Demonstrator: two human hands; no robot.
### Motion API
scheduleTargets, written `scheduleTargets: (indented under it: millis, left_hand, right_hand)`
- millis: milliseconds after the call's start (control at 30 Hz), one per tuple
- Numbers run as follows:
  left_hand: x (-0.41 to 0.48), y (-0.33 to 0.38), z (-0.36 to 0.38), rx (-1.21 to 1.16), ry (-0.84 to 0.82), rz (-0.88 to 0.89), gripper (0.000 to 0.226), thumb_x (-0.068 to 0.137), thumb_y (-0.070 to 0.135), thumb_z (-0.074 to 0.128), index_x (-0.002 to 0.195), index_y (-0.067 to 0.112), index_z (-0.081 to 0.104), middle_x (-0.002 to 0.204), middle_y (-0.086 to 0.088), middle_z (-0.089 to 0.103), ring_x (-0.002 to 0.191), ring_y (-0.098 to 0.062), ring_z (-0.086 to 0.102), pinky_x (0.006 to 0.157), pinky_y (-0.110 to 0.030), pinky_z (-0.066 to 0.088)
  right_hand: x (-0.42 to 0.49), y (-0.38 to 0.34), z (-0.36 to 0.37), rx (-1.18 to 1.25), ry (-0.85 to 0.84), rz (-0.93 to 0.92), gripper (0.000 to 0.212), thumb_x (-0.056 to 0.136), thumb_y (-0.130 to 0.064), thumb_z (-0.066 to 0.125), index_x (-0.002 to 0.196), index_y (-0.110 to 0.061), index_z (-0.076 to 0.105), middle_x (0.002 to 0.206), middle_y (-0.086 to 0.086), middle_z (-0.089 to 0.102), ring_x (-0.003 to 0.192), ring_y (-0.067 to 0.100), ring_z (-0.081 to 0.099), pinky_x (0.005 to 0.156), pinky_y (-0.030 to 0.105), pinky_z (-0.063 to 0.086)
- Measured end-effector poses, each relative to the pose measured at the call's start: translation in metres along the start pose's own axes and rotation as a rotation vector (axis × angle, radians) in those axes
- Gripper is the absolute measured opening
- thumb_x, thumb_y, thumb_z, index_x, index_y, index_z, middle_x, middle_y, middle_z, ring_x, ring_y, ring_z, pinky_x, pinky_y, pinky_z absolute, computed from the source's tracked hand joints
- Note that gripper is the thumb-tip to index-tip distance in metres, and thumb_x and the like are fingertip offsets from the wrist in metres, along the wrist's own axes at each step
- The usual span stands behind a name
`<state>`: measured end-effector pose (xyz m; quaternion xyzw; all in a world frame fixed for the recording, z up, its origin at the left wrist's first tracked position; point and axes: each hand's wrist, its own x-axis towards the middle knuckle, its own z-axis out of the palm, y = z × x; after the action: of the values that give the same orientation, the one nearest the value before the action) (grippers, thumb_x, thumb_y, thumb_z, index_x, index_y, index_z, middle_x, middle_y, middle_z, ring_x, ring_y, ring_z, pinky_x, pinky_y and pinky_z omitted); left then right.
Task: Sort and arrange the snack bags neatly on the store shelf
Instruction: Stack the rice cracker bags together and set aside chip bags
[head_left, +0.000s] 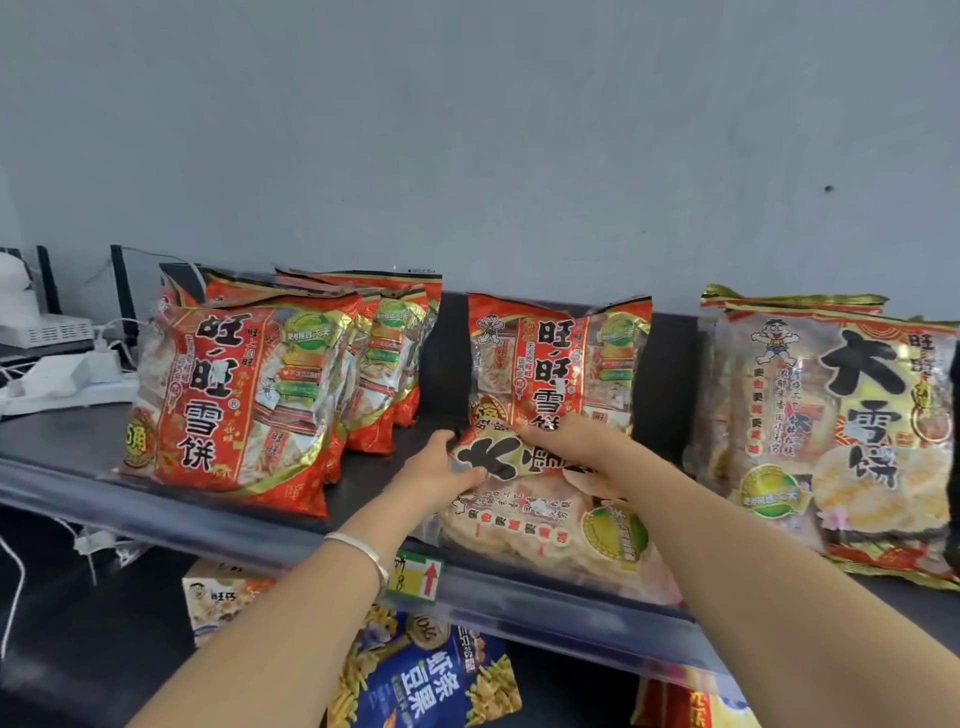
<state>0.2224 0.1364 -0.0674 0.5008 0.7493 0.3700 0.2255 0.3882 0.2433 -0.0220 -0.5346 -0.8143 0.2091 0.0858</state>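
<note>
A yellow rice-cracker bag (545, 525) lies flat on the dark shelf (223, 519), its lower end hanging over the front rail. My left hand (441, 470) grips its upper left edge. My right hand (569, 441) holds its top right corner. Right behind it a single red snack bag (558, 364) stands upright. A row of several red bags (239, 395) stands at the left. Two yellow bags (841, 426) of the same kind as the held one lean at the right.
A price tag (418, 577) with a red arrow sits on the clear front rail. On the lower shelf lie a blue snack bag (431, 680), a small box (223, 597) and a red bag (685, 706). White power strips and cables (62, 374) crowd the far left.
</note>
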Motion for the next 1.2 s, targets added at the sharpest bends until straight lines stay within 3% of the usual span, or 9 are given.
scheduleTargets:
  millis: [167, 267, 333, 500, 700, 800, 867, 1000, 1200]
  left_hand:
    - [0.001, 0.008, -0.012, 0.0, 0.185, 0.126, 0.049, 0.09, 0.042, 0.056, 0.133, 0.024, 0.043, 0.129, -0.002, 0.054, 0.115, -0.024, 0.052, 0.095, -0.038, 0.044]
    - [-0.001, 0.029, -0.015, -0.011, 0.31, 0.23, 0.036, 0.091, 0.043, 0.052, 0.124, 0.03, 0.046, 0.118, 0.001, 0.06, 0.105, -0.024, 0.057, 0.089, -0.045, 0.048]
    - [-0.008, 0.052, -0.009, -0.061, 0.363, 0.295, 0.031, 0.091, 0.042, 0.051, 0.12, 0.034, 0.046, 0.116, 0.002, 0.062, 0.102, -0.024, 0.059, 0.087, -0.047, 0.049]
    - [-0.028, 0.118, 0.022, -0.055, 0.433, 0.395, 0.034, 0.092, 0.044, 0.052, 0.123, 0.032, 0.047, 0.123, 0.004, 0.059, 0.113, -0.025, 0.055, 0.097, -0.046, 0.04]
    - [-0.046, 0.198, 0.071, 0.036, 0.628, 0.571, 0.057, 0.083, 0.047, 0.06, 0.135, 0.032, 0.041, 0.141, -0.004, 0.04, 0.131, -0.026, 0.035, 0.104, -0.055, 0.028]
    - [-0.057, 0.215, 0.104, -0.116, 0.517, 0.571, 0.079, 0.08, 0.048, 0.065, 0.145, 0.034, 0.022, 0.153, -0.008, 0.014, 0.141, -0.028, 0.017, 0.108, -0.056, 0.024]
    - [-0.064, 0.216, 0.129, -0.309, 0.268, 0.573, 0.088, 0.081, 0.042, 0.068, 0.147, 0.035, 0.011, 0.155, -0.006, 0.005, 0.143, -0.027, 0.012, 0.113, -0.049, 0.021]
    - [-0.079, 0.207, 0.174, -0.281, -0.146, 0.48, 0.104, 0.08, 0.033, 0.072, 0.149, 0.034, -0.005, 0.149, -0.01, 0.012, 0.138, -0.025, 0.022, 0.108, -0.035, 0.025]
    - [-0.085, 0.2, 0.207, -0.173, -0.1, 0.467, 0.11, 0.079, 0.036, 0.072, 0.144, 0.043, -0.017, 0.143, -0.015, 0.021, 0.128, -0.031, 0.037, 0.102, -0.038, 0.035]
  right_hand:
    - [-0.027, -0.009, -0.029, 0.008, 0.108, -0.024, 0.084, 0.067, -0.088, 0.044, 0.116, -0.021, 0.058, 0.108, 0.0, 0.068, 0.098, 0.022, 0.065, 0.092, 0.041, 0.051]
    - [-0.048, -0.007, -0.055, 0.18, 0.122, -0.086, 0.061, 0.073, -0.075, 0.058, 0.094, -0.018, 0.064, 0.089, 0.001, 0.071, 0.083, 0.018, 0.068, 0.086, 0.036, 0.054]
    - [-0.064, 0.003, -0.071, 0.342, 0.098, -0.129, 0.053, 0.074, -0.063, 0.068, 0.1, -0.017, 0.065, 0.09, 0.004, 0.074, 0.085, 0.021, 0.071, 0.089, 0.039, 0.055]
    - [-0.104, 0.05, -0.105, 0.578, 0.197, -0.118, 0.033, 0.081, -0.038, 0.074, 0.093, -0.013, 0.057, 0.082, 0.007, 0.074, 0.069, 0.019, 0.071, 0.07, 0.032, 0.06]
    - [-0.144, 0.127, -0.135, 0.838, 0.53, -0.088, 0.055, 0.074, -0.045, 0.077, 0.114, -0.015, 0.056, 0.095, 0.009, 0.074, 0.082, 0.024, 0.073, 0.078, 0.04, 0.06]
    - [-0.158, 0.168, -0.144, 1.012, 0.73, -0.019, 0.069, 0.069, -0.054, 0.077, 0.122, -0.018, 0.05, 0.111, 0.005, 0.068, 0.095, 0.025, 0.069, 0.086, 0.045, 0.056]
    - [-0.162, 0.193, -0.142, 1.033, 0.774, 0.025, 0.059, 0.076, -0.051, 0.073, 0.118, -0.02, 0.047, 0.111, 0.003, 0.065, 0.096, 0.022, 0.067, 0.087, 0.044, 0.055]
    - [-0.159, 0.224, -0.12, 0.869, 0.671, 0.189, 0.054, 0.094, -0.037, 0.056, 0.14, -0.015, 0.036, 0.126, 0.009, 0.058, 0.11, 0.028, 0.06, 0.096, 0.049, 0.049]
    - [-0.143, 0.232, -0.113, 0.709, 0.699, 0.279, 0.067, 0.099, -0.037, 0.038, 0.153, -0.026, -0.001, 0.15, 0.014, 0.032, 0.125, 0.038, 0.047, 0.102, 0.055, 0.042]
